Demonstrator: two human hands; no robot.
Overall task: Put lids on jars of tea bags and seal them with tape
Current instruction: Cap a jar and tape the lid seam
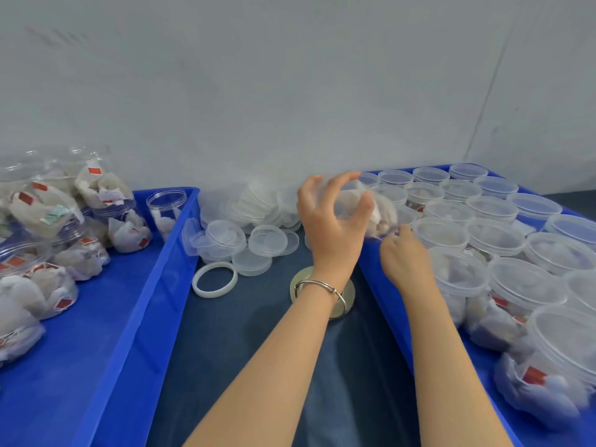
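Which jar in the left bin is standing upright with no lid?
The clear jar in the far right corner of the left blue bin. It stands upright with an open mouth, while the other jars there lie tipped or piled.

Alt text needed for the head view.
Left hand grips a blurred clear jar over the edge of the right blue tray, right hand beside it. That tray holds lidded jars; loose lids lie between trays.

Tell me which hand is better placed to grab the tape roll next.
Right. The left hand is wrapped around a clear plastic jar of tea bags; the right hand only touches the jar's base. The pale ring-shaped tape roll lies under the left wrist.
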